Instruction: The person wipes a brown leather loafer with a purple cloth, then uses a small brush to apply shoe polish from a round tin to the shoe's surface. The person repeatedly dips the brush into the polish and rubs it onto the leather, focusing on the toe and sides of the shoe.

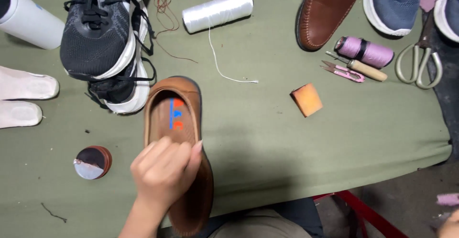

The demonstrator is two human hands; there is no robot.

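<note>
A brown leather slip-on shoe (174,104) lies on the green cloth-covered table (267,128), toe toward me, heel end away. Its tan insole carries an orange and blue print. My left hand (165,171) is closed over the shoe's middle, fingers curled on the opening's edge and thumb on the right side. Only a sliver of my right hand (452,226) shows at the bottom right corner, off the table; its fingers are hidden.
Black knit sneakers (103,32) lie left of the shoe, a round polish tin (93,161) below them. Also here: white thread spool (217,11), orange sponge block (306,99), second brown shoe (327,8), pink thread snips (343,72), awl (366,69), purple spool (366,51), scissors (420,58), white insoles (21,97).
</note>
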